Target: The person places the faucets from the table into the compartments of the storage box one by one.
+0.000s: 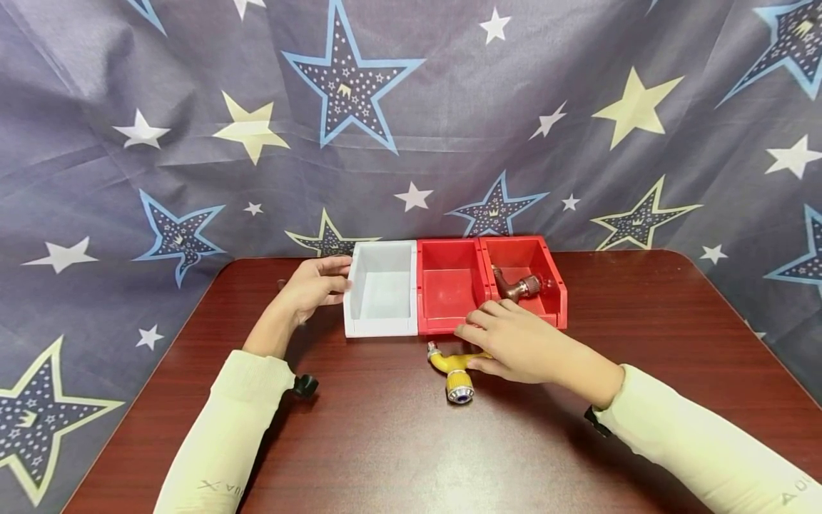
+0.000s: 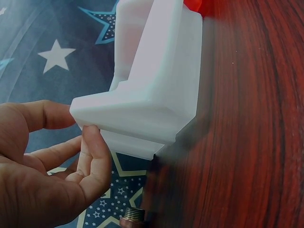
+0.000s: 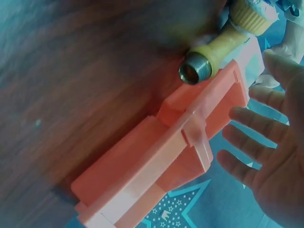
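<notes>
The left hand [image 1: 312, 287] touches the left side of a white bin [image 1: 380, 327]; in the left wrist view its bent, relaxed fingertips lie against the corner of the white bin [image 2: 156, 95]. The right hand [image 1: 520, 344] is over the right end of a yellow faucet [image 1: 453, 363], in front of the red bins. In the right wrist view the right hand [image 3: 273, 128] has its fingers extended and apart, beside the yellow faucet [image 3: 223, 46]. The faucet's threaded end shows there; its handle points toward the person in the head view.
A middle red bin [image 1: 447, 285] adjoins the white one. The right red bin [image 1: 560, 303] holds a dark brown faucet [image 1: 514, 288]. A threaded metal end [image 2: 133, 216] shows below the left hand. The brown table [image 1: 385, 442] meets a star-patterned cloth [image 1: 424, 93] behind.
</notes>
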